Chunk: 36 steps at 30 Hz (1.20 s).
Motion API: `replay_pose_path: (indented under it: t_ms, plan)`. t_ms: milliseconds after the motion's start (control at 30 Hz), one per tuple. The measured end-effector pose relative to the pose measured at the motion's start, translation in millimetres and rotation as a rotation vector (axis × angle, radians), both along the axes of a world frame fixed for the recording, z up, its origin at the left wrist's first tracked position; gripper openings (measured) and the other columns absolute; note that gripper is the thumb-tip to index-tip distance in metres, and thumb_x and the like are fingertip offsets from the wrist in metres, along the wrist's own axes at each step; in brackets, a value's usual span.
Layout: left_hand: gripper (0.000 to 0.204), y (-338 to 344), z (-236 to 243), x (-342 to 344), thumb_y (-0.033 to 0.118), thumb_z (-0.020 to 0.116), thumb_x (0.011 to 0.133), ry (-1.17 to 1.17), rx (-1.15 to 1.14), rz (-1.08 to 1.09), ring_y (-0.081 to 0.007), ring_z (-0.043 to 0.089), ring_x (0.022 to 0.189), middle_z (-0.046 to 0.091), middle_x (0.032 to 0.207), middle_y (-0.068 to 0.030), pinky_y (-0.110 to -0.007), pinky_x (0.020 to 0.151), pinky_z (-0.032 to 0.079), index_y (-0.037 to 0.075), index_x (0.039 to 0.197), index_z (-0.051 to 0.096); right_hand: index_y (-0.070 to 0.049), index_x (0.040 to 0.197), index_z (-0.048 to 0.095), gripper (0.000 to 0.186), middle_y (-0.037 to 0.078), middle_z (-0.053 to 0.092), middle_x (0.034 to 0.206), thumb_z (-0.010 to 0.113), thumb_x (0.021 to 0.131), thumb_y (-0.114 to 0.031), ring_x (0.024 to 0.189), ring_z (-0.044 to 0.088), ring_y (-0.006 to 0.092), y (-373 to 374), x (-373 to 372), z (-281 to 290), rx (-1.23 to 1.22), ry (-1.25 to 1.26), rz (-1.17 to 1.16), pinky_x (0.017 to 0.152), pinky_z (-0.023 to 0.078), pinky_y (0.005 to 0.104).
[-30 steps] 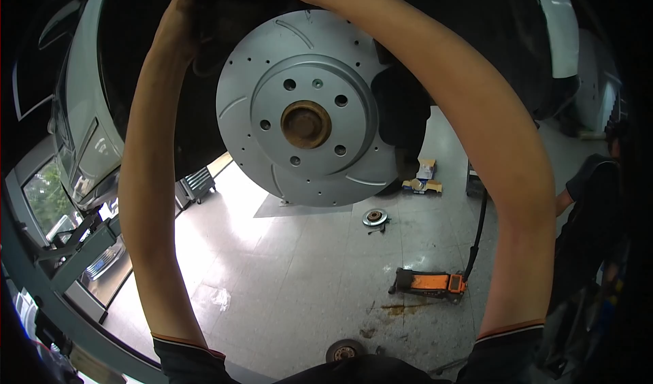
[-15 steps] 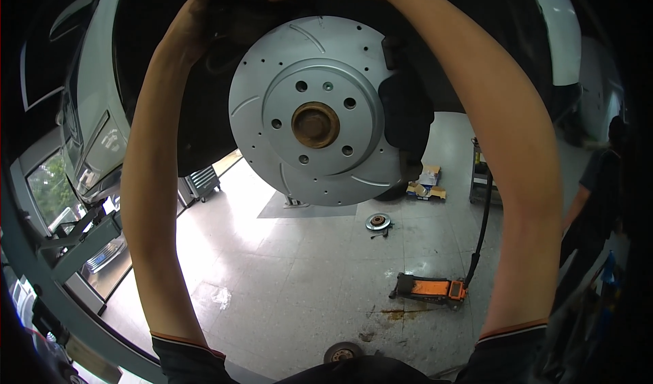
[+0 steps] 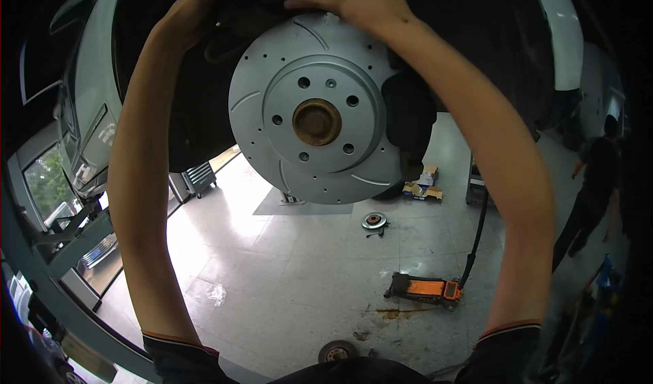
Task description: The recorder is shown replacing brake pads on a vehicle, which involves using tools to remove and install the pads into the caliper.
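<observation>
A silver, slotted and drilled brake disc [image 3: 272, 153] hangs upright in front of me in a dark wheel well, with a rusty hub centre [image 3: 316, 122] in its middle. The dark brake caliper [image 3: 408, 115] sits over its right edge. Both my arms reach up around the disc. Above its top edge is my right hand [image 3: 371, 3], its thumb or finger stretched out to the left; the rest runs past the upper picture edge. My left hand [image 3: 211, 0] reaches into the dark area above and left of the disc, its fingers lost in shadow.
On the floor below stand an orange floor jack [image 3: 428, 289], another brake disc [image 3: 374, 221] and open boxes [image 3: 423, 190]. A rusty round part [image 3: 338, 351] lies near me. A grey lift arm [image 3: 78, 248] is at left, a person [image 3: 595, 180] at far right.
My right hand has come lower, toward the disc's top edge. My left arm has shifted slightly left. The person at right has moved farther off.
</observation>
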<state>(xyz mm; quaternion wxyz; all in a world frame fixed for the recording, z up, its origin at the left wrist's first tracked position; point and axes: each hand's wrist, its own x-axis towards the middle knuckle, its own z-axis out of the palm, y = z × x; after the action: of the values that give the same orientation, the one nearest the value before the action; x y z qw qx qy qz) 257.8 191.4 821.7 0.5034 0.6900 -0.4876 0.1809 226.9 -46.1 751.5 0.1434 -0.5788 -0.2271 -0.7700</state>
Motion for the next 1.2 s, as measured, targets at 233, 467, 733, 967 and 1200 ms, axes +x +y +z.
replay_pose_path:
  t_ms: [233,467,733,967,1200]
  plan:
    - [0.051,2.1,6.8,11.7,0.042,0.063,0.102,0.024,-0.047,-0.042,-0.0214,0.065,0.117,0.063,0.139,-0.0096,-0.039,0.103,0.054,0.005,0.137,0.062,0.003,0.107,0.064,0.051,0.019,0.063,0.105,0.087,0.075,-0.029,0.102,0.058,0.0358,18.2,4.9,-21.3,-0.163,-0.126,-0.222,0.091,0.048,0.0467]
    - [0.045,-2.9,13.6,5.9,0.042,0.063,0.101,0.098,0.029,-0.085,-0.0214,0.068,0.112,0.07,0.128,-0.0099,-0.039,0.099,0.057,0.009,0.13,0.066,0.003,0.1,0.07,0.025,0.015,0.07,0.09,0.067,0.089,-0.019,0.098,0.063,0.0306,31.7,14.6,-31.7,-0.234,-0.314,-0.514,0.086,0.05,0.0398]
    - [0.043,-6.4,24.5,4.7,0.043,0.063,0.1,0.208,0.089,-0.048,-0.022,0.072,0.106,0.072,0.123,-0.0096,-0.044,0.095,0.059,0.01,0.128,0.067,0.004,0.098,0.063,0.013,0.024,0.071,0.091,0.057,0.092,-0.006,0.082,0.074,0.0397,39.4,21.6,-15.6,-0.248,-0.002,-0.456,0.07,0.06,0.0453]
    - [0.049,-4.2,32.1,4.6,0.048,0.066,0.097,0.266,0.206,-0.086,-0.0252,0.073,0.104,0.073,0.123,-0.0116,-0.049,0.096,0.058,0.009,0.126,0.068,0.004,0.097,0.06,0.02,0.027,0.07,0.088,0.054,0.102,-0.014,0.081,0.072,0.043,25.5,22.3,-15.4,-0.266,-0.07,-0.242,0.07,0.059,0.0461]
    - [0.055,-3.6,34.4,3.4,0.051,0.069,0.095,0.269,0.251,-0.146,-0.0274,0.071,0.111,0.072,0.126,-0.0126,-0.051,0.1,0.055,0.008,0.13,0.066,0.005,0.098,0.059,0.019,0.027,0.07,0.085,0.056,0.101,-0.013,0.08,0.071,0.0427,16.3,23.0,-9.4,-0.347,-0.101,-0.198,0.071,0.059,0.0467]
